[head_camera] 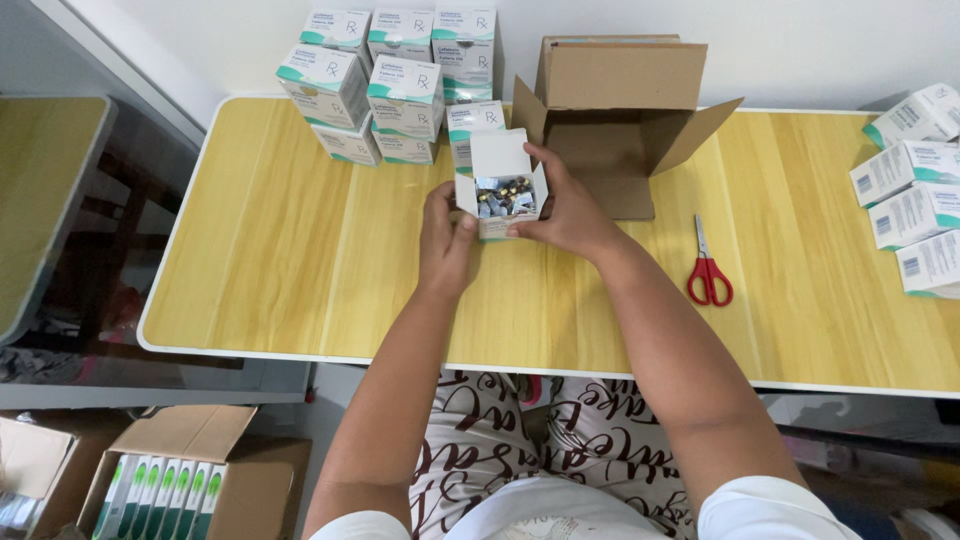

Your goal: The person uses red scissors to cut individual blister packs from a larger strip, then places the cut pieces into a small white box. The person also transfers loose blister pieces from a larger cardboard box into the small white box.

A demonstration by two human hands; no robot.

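Observation:
Both hands hold a small white and teal carton (499, 160) above the yellow wooden table (300, 260). Its top flap stands open, showing several small dark vials inside. My left hand (446, 236) grips the carton's left side and bottom. My right hand (566, 207) wraps its right side, with fingers at the flap. Just behind the carton is an open brown cardboard box (618, 110) with its flaps spread.
Stacked white and teal cartons (385, 85) stand at the table's back left, and more of them (912, 190) lie at the right edge. Red-handled scissors (708, 268) lie right of my right arm. On the floor at lower left is a cardboard box (190, 480) of green-striped packs.

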